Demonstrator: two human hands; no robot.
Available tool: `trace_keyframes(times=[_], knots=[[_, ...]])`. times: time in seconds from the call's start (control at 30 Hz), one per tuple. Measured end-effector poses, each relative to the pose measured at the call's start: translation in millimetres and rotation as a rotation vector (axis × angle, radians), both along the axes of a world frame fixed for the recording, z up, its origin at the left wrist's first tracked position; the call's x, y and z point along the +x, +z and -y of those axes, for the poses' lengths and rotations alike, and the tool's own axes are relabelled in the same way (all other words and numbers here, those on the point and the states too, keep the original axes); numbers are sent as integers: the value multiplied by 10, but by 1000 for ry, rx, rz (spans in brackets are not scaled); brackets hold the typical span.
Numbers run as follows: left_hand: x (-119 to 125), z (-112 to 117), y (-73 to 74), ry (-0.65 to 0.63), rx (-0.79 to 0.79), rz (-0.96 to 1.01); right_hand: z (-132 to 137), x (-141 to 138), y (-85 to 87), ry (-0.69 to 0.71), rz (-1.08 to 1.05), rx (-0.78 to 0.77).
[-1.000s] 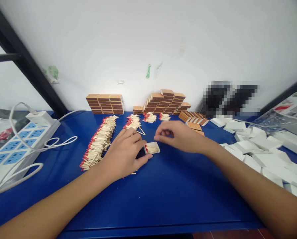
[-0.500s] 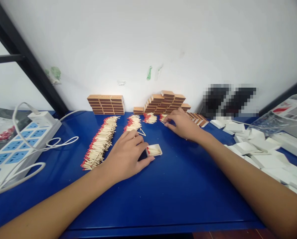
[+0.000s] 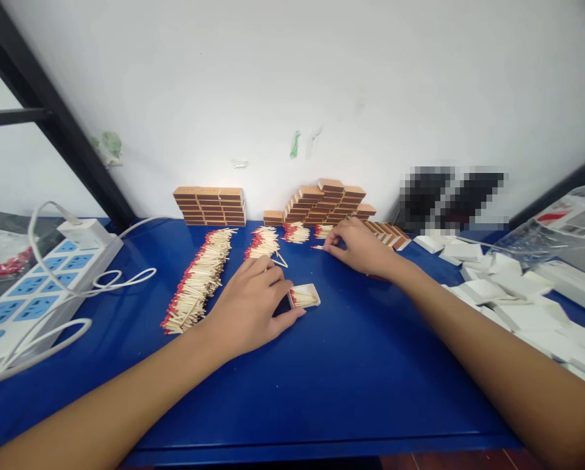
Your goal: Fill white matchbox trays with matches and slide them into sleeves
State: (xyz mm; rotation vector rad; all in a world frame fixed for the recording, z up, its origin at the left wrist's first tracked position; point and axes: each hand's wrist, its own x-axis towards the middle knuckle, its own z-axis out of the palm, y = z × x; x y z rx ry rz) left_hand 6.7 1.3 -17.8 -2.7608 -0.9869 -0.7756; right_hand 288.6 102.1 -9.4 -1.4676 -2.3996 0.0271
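Observation:
My left hand (image 3: 253, 300) curls round the left end of a small white matchbox tray (image 3: 314, 294), its thumb along the near side. Red-headed matches (image 3: 300, 298) lie in that tray. Farther back, my right hand (image 3: 354, 245) is closed in a pinch on a match (image 3: 318, 247), whose red head points left. Just behind those fingertips is a small pile of matches (image 3: 322, 231). Another small pile (image 3: 296, 232) lies to its left, then a larger pile (image 3: 262, 243) behind my left hand. A long row of matches (image 3: 199, 281) stretches along my left wrist.
Brown matchboxes stand stacked against the wall, in a left block (image 3: 209, 206) and a stepped right stack (image 3: 326, 202). Tilted boxes (image 3: 388, 234) lean beside my right wrist. White trays (image 3: 512, 294) heap on the right. A power strip (image 3: 38, 287) with loose cables lies left.
My right hand has drawn slightly back from the small match pile, with a match now showing at its fingertips. My left hand stays at the tray.

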Motion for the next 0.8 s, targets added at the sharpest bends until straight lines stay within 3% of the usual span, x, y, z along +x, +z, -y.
trace_keyframes(times=[0.27,0.57,0.8], knots=[[1,-3,-2,4,11,1,125,-15,71,120,-157,-53],[-1,9,8,8,0,-1,153,-5,142,26,-288,-76],[-10,-1,11,6,-4,-12,183,11,160,-18,-415,-260]])
